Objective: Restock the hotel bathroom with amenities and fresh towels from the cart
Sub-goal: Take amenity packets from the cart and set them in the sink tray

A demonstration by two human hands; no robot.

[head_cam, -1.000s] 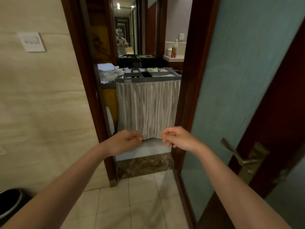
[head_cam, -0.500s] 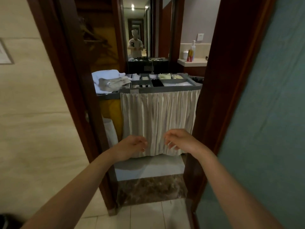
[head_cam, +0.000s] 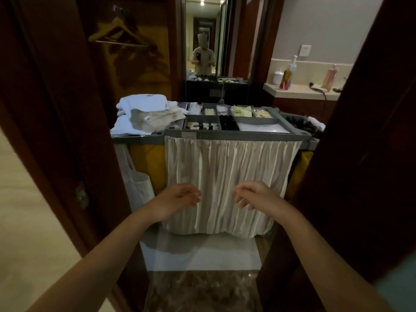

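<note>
The housekeeping cart (head_cam: pixel 236 134) stands just beyond the dark wooden doorway, its front covered by a pleated cream curtain (head_cam: pixel 227 183). A grey divided tray on top holds small amenity bottles (head_cam: pixel 203 126), dark items (head_cam: pixel 228 123) and pale packets (head_cam: pixel 242 111). Folded white towels (head_cam: pixel 144 113) are piled on its left end. My left hand (head_cam: pixel 177 199) and my right hand (head_cam: pixel 254 195) hover in front of the curtain's lower half, fingers loosely curled, holding nothing.
Dark door frames (head_cam: pixel 74 154) flank the opening on both sides. A white bag (head_cam: pixel 137 185) and a yellow sack (head_cam: pixel 147 163) hang at the cart's left. Behind are a mirror (head_cam: pixel 203 37), a wooden hanger (head_cam: pixel 119 32) and a counter (head_cam: pixel 301 90) with bottles.
I have moved forward through the doorway, so the cart looms closer and larger. Both hands stay raised in front and have spread a little apart.
</note>
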